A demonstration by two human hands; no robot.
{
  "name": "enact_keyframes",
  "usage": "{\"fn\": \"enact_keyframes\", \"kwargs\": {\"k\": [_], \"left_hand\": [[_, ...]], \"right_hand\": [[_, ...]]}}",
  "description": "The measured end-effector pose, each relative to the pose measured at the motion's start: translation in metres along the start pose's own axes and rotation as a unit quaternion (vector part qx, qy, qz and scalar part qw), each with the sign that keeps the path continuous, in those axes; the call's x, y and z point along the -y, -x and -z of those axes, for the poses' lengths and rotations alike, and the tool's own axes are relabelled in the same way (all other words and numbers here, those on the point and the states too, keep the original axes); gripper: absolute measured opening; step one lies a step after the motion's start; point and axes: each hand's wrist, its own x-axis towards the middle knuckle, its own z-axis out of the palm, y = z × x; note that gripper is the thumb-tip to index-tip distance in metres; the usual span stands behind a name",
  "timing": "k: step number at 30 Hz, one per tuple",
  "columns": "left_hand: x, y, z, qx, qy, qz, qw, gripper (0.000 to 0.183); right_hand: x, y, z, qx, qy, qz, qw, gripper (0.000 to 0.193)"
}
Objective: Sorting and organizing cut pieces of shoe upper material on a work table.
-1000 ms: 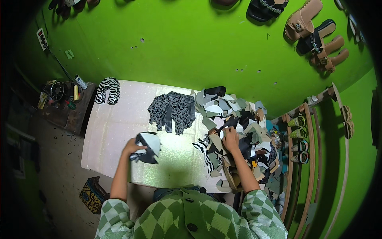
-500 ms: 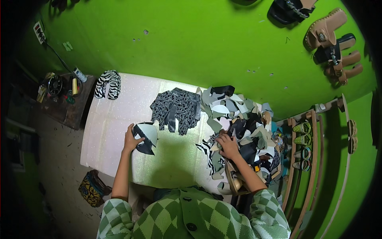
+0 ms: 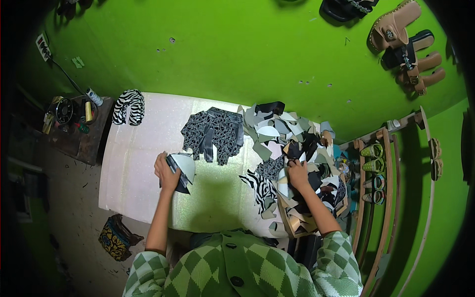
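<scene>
Toward the table's (image 3: 133, 183) front-left corner, my left hand (image 3: 168, 174) pinches black-and-white cut pieces (image 3: 185, 164); my right hand (image 3: 298, 175), hold unclear, rests on the right-edge offcut heap (image 3: 324, 171). Seemingly I'm picking through; freeing one calls for a firm pinch.

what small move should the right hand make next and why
Probably tease one scrap free of the pile with the right hand: its fingers are in among loose, overlapping pieces, where a straight pull could drag others along, while the left hand is occupied gripping cut pieces.
</scene>
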Motion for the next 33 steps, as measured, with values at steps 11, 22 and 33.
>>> {"fn": "enact_keyframes", "kwargs": {"k": [11,22,33], "left_hand": [[-0.183,0.052,-0.129,0.258,0.213,-0.378,0.863,0.069],[-0.239,0.021,-0.201,0.35,0.056,-0.491,0.796,0.092],[-0.246,-0.011,-0.2,0.452,0.221,-0.272,0.82,0.058]], "right_hand": [[-0.021,0.038,-0.004,-0.091,-0.01,-0.03,0.995,0.015],[-0.05,0.061,0.015,-0.107,-0.174,-0.064,0.977,0.009],[-0.071,0.065,0.02,-0.105,-0.293,-0.066,0.948,0.023]]}}
